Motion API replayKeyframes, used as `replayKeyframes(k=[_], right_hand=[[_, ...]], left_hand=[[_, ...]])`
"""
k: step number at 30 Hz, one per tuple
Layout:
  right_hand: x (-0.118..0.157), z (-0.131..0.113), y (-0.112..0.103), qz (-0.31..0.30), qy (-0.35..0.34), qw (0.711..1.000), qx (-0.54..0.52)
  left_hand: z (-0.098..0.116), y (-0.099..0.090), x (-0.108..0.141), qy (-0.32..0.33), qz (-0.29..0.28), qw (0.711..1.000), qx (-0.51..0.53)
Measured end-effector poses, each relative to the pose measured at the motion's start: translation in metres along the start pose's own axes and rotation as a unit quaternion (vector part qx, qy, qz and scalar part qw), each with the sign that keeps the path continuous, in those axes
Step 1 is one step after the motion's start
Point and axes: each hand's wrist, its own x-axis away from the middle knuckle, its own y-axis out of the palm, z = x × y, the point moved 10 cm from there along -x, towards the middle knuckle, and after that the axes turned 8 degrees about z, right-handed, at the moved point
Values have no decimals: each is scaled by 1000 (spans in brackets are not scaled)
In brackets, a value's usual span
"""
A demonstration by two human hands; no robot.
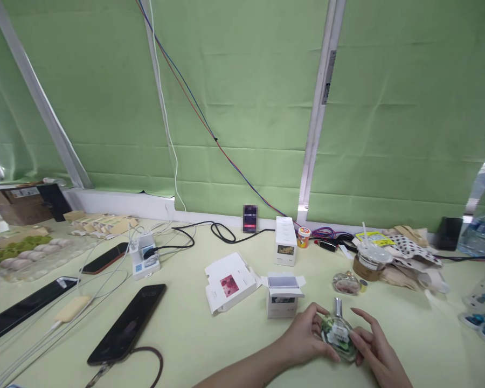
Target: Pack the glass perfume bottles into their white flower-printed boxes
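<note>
Behind the pale green counter (194, 334), a green curtain (242, 108) hangs between white posts, with thin blue and red wires (189, 97) slanting down across it. Toward the counter's left end sit a cardboard box (20, 207) and a clear tray of eggs (44, 256).

Nearer, a large black phone (127, 323) lies at a slant, with a white power strip (146, 258) beyond it. Both hands, at the near edge right of center, are closed on one glass bottle (337, 334) with a green and white front and a silver neck. The left hand (307, 333) pinches its left side between thumb and fingers; the right hand (375, 347) grips its right side, index finger raised clear of the glass.

Just beyond the left hand stands a white box (282, 308) with its flaps open, next to a flattened white carton (230, 284). Farther back are a closed white box (285, 248) and a lidded cup (369, 261). Smaller still, an orange tub (303, 238) stands beside the closed box, and a second, pinkish bottle (346, 284) lies near a small gold cap (363, 285).
</note>
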Motion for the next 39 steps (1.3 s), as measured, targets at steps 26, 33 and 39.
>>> replayKeyframes(k=[26,33,39], right_hand=[[-5,-1,-5,-21,-90,996,-13],[-4,-11,-4,-70,-122,990,21],[-30,-15,-32,27,-122,992,15]], left_hand=[[53,1,34,241,58,915,-318],[90,31,84,521,36,735,-433],[187,-66,134,556,324,697,-317]])
